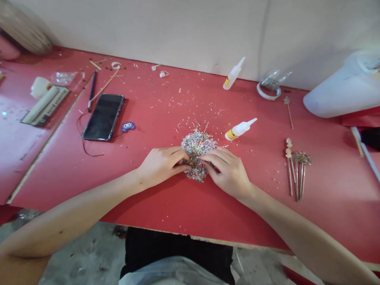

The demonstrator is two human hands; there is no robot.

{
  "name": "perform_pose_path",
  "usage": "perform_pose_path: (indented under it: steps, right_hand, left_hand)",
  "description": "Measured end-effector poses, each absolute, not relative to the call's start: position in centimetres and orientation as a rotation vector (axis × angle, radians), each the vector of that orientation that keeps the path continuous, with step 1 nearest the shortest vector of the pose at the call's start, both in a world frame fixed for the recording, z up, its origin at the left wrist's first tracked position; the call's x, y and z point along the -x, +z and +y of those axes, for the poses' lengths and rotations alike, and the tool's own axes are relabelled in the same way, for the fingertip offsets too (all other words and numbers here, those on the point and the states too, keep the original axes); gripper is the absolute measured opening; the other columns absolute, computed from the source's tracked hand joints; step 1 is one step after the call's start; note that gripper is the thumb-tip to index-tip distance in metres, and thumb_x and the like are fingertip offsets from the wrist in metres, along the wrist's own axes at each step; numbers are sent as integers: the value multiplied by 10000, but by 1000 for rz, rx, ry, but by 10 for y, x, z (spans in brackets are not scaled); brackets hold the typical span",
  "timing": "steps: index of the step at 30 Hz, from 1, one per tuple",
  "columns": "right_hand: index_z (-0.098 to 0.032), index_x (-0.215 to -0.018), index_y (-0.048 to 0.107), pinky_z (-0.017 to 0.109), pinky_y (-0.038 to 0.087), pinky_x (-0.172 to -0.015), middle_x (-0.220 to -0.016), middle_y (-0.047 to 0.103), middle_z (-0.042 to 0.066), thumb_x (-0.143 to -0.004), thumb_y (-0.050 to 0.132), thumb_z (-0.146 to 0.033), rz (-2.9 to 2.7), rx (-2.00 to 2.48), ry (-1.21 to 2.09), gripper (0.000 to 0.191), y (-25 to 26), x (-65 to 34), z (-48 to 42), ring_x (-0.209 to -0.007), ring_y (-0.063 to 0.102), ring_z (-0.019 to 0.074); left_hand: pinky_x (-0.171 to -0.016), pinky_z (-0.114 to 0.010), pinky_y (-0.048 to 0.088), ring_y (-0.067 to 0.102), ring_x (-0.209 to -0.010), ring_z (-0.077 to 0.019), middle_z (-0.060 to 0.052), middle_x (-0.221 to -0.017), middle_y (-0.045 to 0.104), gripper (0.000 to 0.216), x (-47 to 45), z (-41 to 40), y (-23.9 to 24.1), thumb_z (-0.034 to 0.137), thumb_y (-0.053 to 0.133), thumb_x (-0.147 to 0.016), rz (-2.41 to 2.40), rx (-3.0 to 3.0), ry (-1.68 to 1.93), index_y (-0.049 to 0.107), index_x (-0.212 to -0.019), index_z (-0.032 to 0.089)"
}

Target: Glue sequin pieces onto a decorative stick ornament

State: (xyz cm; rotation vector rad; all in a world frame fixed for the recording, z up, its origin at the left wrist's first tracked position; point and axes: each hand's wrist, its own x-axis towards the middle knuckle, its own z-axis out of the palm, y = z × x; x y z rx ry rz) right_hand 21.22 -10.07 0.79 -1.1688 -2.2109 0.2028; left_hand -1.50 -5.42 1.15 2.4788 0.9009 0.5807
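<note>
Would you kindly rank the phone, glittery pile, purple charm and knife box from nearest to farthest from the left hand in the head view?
From the left hand:
1. Glittery pile, at its fingertips.
2. Purple charm, beyond it to the left.
3. Phone, farther left.
4. Knife box, far left.

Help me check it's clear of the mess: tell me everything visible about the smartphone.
The smartphone lies flat, screen up, on the red tabletop, left of the glittering pile. It is a rounded rectangle with a dark, glossy screen, apparently in a clear plastic case. It sits slanted, top end toward the right. A thin red cord runs by its lower-left corner; whether they touch is unclear.
</note>
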Motion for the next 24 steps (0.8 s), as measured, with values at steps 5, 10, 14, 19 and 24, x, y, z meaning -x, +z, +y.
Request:
perform_pose_path:
  steps: [5, 10, 14, 19, 24]
  right_hand:
    - [-166, -942, 650, 318, 530, -757, -886, 706, 66, -890, 586, -121, -2223, 1161, 191, 93, 8, -213, -101, -812, 624, 182]
    - [-172, -940, 641, 318, 529, -744, -879, 702, 62, -891, 587, -128, -2235, 1152, 194, 86, 8, -213, -101, -804, 622, 182]
    - [-174, -946, 641, 320, 530, -755, -880, 704, 61, -893, 588, -135, -2234, 1155, 201, 85, 7, -213, -102, -810, 625, 182]
    - [-169, -947, 644, 319, 532, -753, -882, 703, 65, -891, 590, -133, -2241, 1146, 190, 86, 7, -213, -101, -814, 626, 184]
    - [-164, -948, 649, 318, 536, -753, -875, 702, 64, -892, 586, -132, -2219, 1145, 205, 90, 9, -212, -101, -809, 627, 180]
  left_hand:
    - [-559, -188, 350, 544, -592, -76, 30, -739, 631, 214, 15, -55, 12, 390, 637, -901, 902, -2481, 582, 648, -890, 177]
    - [-559, -189, 357, 546, -593, -74, 29, -739, 629, 234, 15, -55, 12, 406, 616, -913, 895, -2484, 585, 647, -891, 175]
    - [-561, -190, 359, 550, -596, -75, 28, -739, 629, 236, 15, -55, 11, 407, 614, -914, 886, -2495, 595, 643, -894, 174]
    - [-557, -189, 355, 548, -594, -76, 28, -741, 632, 224, 15, -54, 11, 394, 635, -902, 885, -2491, 596, 643, -894, 171]
    - [-553, -188, 353, 545, -591, -75, 26, -738, 631, 231, 15, -54, 11, 401, 627, -906, 896, -2488, 594, 646, -889, 171]
